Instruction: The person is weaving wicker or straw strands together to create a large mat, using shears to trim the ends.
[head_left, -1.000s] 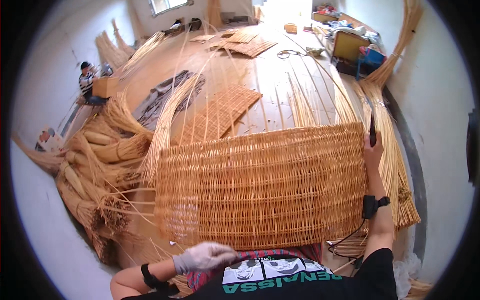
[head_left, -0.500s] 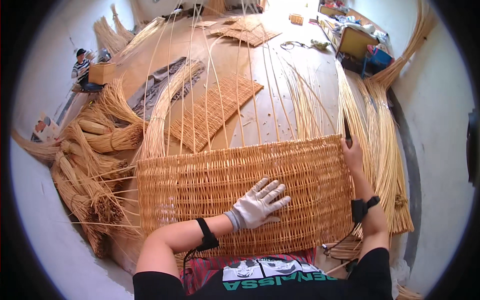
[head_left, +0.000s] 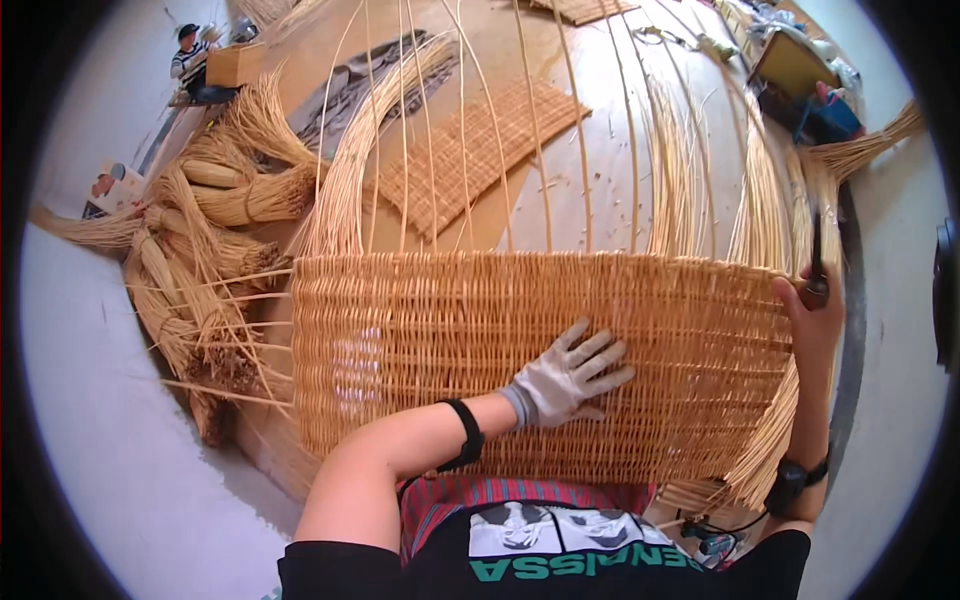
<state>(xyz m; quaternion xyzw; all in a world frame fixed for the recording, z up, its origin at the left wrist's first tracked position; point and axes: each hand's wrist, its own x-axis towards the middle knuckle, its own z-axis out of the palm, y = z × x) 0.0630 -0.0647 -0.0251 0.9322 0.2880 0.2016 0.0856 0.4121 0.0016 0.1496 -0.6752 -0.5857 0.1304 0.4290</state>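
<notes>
A woven wicker panel (head_left: 450, 330) stands tilted in front of me, above my lap, with long bare stakes sticking up from its far edge and shorter ends out of its left side. My left hand (head_left: 570, 375), in a pale glove, lies flat on its weave right of the middle, fingers spread. Bare, my right hand (head_left: 815, 320) is at the panel's upper right corner, the thumb by the rim. Its fingers close around a narrow dark knife-like tool (head_left: 817, 245) pointing up; part of its handle is hidden in the palm.
Bundles of pale wicker rods (head_left: 225, 190) are piled at the left. Beyond my panel another woven panel (head_left: 480, 150) lies on the floor, beside a rod bundle (head_left: 345, 200). More rods (head_left: 760, 200) lie on the right. A seated person (head_left: 190, 65) is at the far left, by a box (head_left: 235, 65).
The view has shifted, lowering its gaze. The panel's right end and my right hand with the tool sit farther right in the picture. My left hand stays flat on the weave.
</notes>
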